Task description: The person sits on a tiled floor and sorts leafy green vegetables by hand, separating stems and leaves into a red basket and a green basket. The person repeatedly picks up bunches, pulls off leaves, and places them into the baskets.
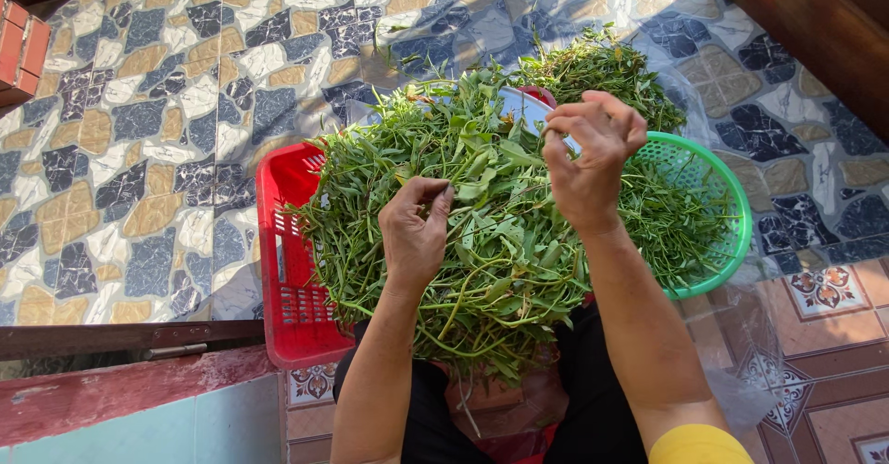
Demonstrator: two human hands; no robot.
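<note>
A big heap of leafy green stems [482, 214] lies across a red plastic basket [287, 279] in front of me. My left hand [414, 232] rests on the heap with fingers curled around a stem. My right hand [590, 158] is raised above the heap and pinches a thin stem between its fingertips. A green round basket [732, 214] on the right holds more picked greens [676, 223].
The floor is patterned stone tile [139, 149] in blue, tan and white, with decorated square tiles [824, 297] at the right. A dark wooden door edge [815, 29] is at the top right. A clear plastic bag [741, 353] lies by my right arm.
</note>
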